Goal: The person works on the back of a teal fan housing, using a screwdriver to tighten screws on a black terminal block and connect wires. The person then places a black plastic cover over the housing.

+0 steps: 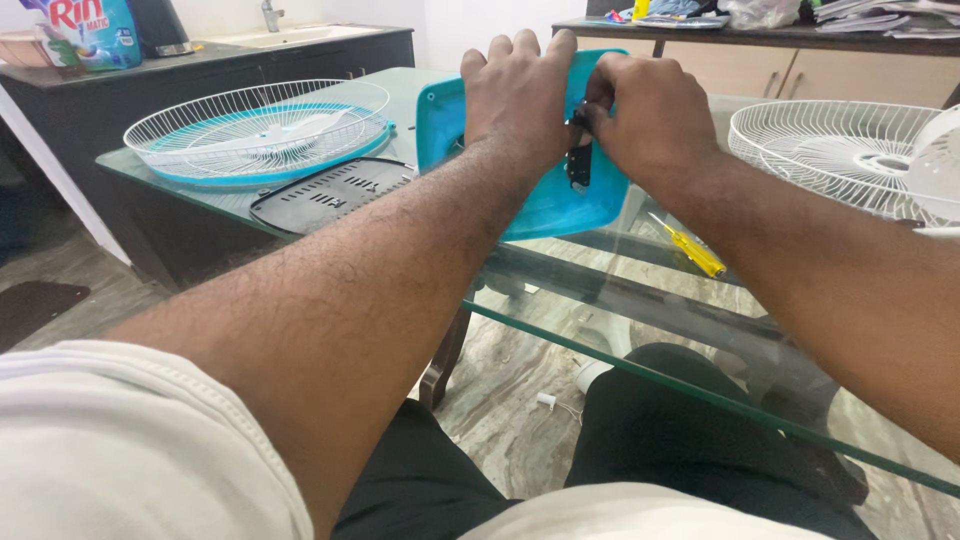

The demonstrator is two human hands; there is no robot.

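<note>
From your head view, your left hand (515, 95) presses flat on the blue fan base (545, 205), keeping it steady on the glass table (700, 300). Your right hand (645, 115) pinches a small black part (578, 160) on it. A yellow screwdriver (690, 248) lies just below your right grip.
</note>
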